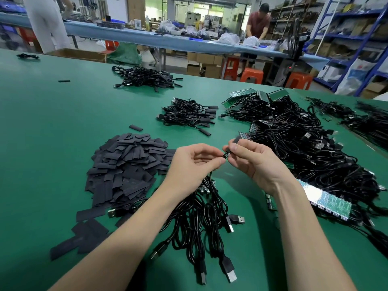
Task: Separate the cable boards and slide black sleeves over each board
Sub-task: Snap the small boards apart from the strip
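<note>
Covering nearly the whole frame, a green matte worktable [52, 127] carries everything. At right sprawls the largest heap, a tangle of black USB cables joined to green circuit-board strips [304, 148]. Left of centre lies a mound of flat black sleeves [128, 164], with a few strays toward the lower left. Below centre, a bunch of black cables with silver USB plugs [201, 219] fans out toward the bottom edge. Two smaller piles of finished, sleeved cables sit further back: one at centre [189, 114], one toward the upper middle [144, 78].

Just above centre the two hands meet. The left hand [193, 162] has its fingers curled, pinching a cable at its small board end [225, 155]. The right hand [249, 158] pinches a single black sleeve [236, 141] between thumb and forefinger, its lower end touching the board end. How far the sleeve covers the board cannot be told.
</note>
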Action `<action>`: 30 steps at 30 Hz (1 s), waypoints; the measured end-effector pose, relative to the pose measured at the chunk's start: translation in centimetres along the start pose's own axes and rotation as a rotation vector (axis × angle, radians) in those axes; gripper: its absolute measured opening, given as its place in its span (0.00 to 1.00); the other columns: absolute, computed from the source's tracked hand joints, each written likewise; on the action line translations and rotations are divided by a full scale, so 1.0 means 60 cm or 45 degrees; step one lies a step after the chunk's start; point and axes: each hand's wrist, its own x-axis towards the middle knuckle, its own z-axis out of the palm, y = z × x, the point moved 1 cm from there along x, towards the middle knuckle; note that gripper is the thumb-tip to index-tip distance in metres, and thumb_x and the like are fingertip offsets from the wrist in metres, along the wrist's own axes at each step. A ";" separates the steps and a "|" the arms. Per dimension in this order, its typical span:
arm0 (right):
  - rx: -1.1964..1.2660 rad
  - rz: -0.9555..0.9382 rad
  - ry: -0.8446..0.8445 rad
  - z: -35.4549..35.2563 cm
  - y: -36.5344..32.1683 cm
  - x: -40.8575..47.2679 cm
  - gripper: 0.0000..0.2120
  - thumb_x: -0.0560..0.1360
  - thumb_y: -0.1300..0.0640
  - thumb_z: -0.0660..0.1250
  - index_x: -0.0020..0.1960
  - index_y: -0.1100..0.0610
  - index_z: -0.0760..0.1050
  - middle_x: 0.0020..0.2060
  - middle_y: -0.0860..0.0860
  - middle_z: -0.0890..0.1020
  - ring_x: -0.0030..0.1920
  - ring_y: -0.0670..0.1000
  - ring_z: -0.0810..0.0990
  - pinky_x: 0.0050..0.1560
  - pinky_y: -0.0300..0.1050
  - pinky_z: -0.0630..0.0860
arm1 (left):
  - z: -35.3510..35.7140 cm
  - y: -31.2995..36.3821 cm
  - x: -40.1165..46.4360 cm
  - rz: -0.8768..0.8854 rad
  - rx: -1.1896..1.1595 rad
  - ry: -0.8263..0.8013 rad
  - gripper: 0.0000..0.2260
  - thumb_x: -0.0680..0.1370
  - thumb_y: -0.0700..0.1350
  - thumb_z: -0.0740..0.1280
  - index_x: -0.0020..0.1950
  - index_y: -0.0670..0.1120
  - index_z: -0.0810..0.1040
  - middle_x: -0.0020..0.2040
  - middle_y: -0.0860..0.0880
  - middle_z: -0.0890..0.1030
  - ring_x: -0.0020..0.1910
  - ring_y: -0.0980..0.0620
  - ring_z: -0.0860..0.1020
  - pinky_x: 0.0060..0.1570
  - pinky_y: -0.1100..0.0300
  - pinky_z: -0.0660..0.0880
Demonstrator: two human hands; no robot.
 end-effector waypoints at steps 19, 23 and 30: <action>0.005 0.079 -0.111 0.005 0.004 -0.003 0.03 0.70 0.60 0.73 0.41 0.56 0.86 0.41 0.53 0.86 0.38 0.44 0.84 0.41 0.34 0.81 | 0.001 -0.004 0.002 0.039 -0.055 0.019 0.05 0.72 0.35 0.77 0.45 0.42 0.84 0.41 0.50 0.87 0.39 0.56 0.83 0.45 0.65 0.79; 0.060 0.085 -0.091 0.006 0.007 -0.002 0.04 0.70 0.59 0.72 0.41 0.56 0.87 0.39 0.51 0.86 0.36 0.43 0.83 0.41 0.33 0.81 | 0.002 -0.003 0.002 0.036 -0.075 0.027 0.05 0.73 0.34 0.77 0.46 0.41 0.84 0.39 0.50 0.86 0.38 0.55 0.82 0.44 0.65 0.78; 0.157 0.059 -0.032 0.006 0.012 0.007 0.06 0.69 0.60 0.73 0.45 0.60 0.85 0.44 0.57 0.87 0.36 0.46 0.84 0.40 0.34 0.81 | 0.003 -0.001 0.002 0.028 -0.093 0.064 0.05 0.73 0.33 0.76 0.46 0.41 0.84 0.38 0.51 0.86 0.37 0.55 0.82 0.43 0.65 0.78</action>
